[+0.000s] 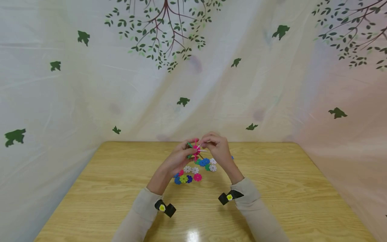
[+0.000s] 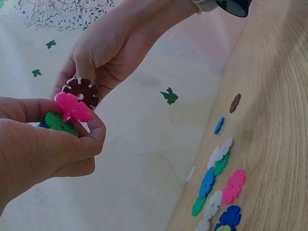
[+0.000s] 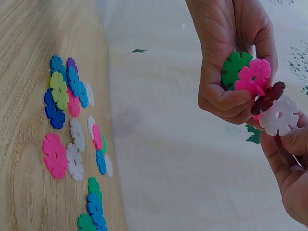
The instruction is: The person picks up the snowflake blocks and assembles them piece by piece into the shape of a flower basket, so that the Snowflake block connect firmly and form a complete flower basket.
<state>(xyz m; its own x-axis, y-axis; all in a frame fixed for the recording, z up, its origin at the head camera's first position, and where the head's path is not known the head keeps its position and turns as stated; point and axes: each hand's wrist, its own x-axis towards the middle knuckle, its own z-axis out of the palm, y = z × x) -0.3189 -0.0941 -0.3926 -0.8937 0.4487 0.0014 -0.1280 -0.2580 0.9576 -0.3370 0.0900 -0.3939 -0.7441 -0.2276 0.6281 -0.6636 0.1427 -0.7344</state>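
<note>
My left hand (image 1: 176, 158) holds a small cluster of notched plastic snowflake discs above the table. In it are a pink disc (image 3: 252, 77), a green disc (image 3: 235, 67) and a dark brown disc (image 3: 270, 97); a bit of blue shows in the left wrist view. My right hand (image 1: 220, 149) pinches a white snowflake disc (image 3: 280, 115) between thumb and fingers. That white disc meets the brown one at the cluster's edge; how deep their notches sit together I cannot tell. Both hands are close together, fingertips nearly touching.
Loose snowflake discs lie on the wooden table (image 1: 272, 188) below the hands, among them a yellow-green disc (image 1: 183, 178), a pink disc (image 1: 198, 177) and several white and blue ones. A brown disc (image 2: 235, 103) lies apart. A leaf-printed cloth (image 1: 145, 111) hangs behind the table.
</note>
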